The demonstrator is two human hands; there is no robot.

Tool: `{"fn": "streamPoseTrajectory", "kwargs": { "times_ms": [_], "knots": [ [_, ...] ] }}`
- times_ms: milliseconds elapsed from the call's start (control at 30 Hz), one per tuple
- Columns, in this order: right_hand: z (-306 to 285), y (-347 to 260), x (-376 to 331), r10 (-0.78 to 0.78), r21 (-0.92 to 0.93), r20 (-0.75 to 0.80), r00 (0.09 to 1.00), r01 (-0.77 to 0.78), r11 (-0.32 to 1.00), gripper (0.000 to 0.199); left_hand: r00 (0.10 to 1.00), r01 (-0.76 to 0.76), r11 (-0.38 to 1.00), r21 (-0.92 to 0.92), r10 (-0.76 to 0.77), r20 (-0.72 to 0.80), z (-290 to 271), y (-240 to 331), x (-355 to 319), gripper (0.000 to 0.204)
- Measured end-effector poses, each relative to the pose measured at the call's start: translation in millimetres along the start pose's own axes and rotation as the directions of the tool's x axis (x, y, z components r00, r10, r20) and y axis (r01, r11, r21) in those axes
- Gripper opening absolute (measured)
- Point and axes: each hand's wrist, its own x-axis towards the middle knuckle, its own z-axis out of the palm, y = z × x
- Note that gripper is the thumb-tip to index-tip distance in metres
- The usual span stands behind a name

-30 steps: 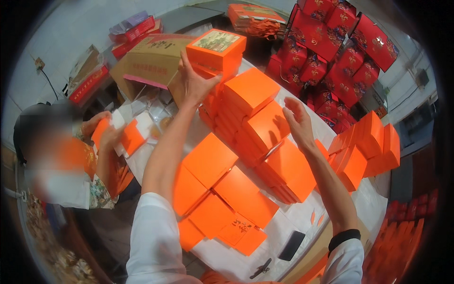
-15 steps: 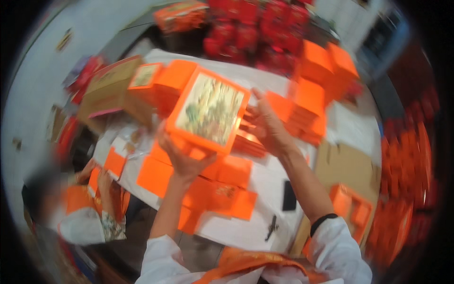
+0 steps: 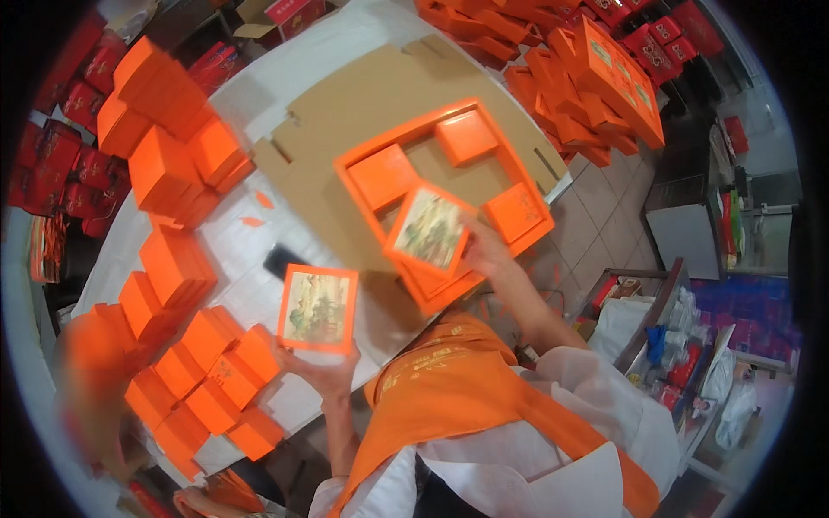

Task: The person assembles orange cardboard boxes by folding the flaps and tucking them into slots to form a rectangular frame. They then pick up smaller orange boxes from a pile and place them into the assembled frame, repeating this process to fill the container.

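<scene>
In my left hand (image 3: pixel 326 373) is a square orange box (image 3: pixel 318 308) with a landscape picture on top, gripped at its near edge. My right hand (image 3: pixel 486 250) pinches the right side of a similar picture-topped orange box (image 3: pixel 429 228), tilted over the near left part of an orange tray (image 3: pixel 409 129). Three plain-looking orange boxes sit inside this tray: one at the left (image 3: pixel 384 175), one at the far side (image 3: pixel 466 136) and one at the right (image 3: pixel 516 213). Part of the tray's near left is hidden behind the right-hand box.
The tray rests on flat brown cardboard (image 3: pixel 332 116) over a white-covered table (image 3: pixel 233 255). A black phone-like object (image 3: pixel 283 259) lies left of the cardboard. Orange boxes (image 3: pixel 164 173) are stacked at the left, more orange trays (image 3: pixel 604 78) at the far right. A co-worker's hand (image 3: pixel 203 501) shows lower left.
The view has swung right toward the tray. Earlier my left hand held a picture-topped box with my right hand beside it; now each hand holds a box, the right one over the tray.
</scene>
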Motion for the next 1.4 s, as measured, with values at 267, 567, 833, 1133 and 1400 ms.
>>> {"fn": "streamPoseTrajectory", "kwargs": {
  "times_ms": [267,567,833,1133,1400],
  "knots": [
    [-123.1,-110.1,125.6,-0.159,0.03,-0.291,0.943,0.175,0.984,0.038,0.975,0.147,0.987,-0.069,-0.133,0.178,85.7,109.3,-5.5,0.118],
    [-125.2,-151.4,128.5,-0.189,-0.583,-0.312,0.931,-0.03,0.812,0.051,0.982,0.103,0.991,0.082,-0.114,0.151,120.1,137.6,-10.3,0.111],
    [-134.0,-140.4,124.8,-0.283,-0.526,-0.254,0.925,0.114,0.843,0.083,0.964,0.182,0.983,0.02,-0.182,0.193,130.6,140.2,-21.0,0.112],
    [-136.0,-130.0,139.9,-0.11,-0.204,-0.273,0.956,0.054,0.977,0.049,0.939,0.2,0.98,-0.016,-0.187,0.289,129.8,140.7,-14.9,0.111],
    [-86.5,-84.4,35.5,0.201,-0.418,0.134,0.97,-0.128,0.9,0.054,0.921,-0.217,0.954,-0.207,0.27,0.279,144.2,117.0,6.3,0.109]
  ]
}}
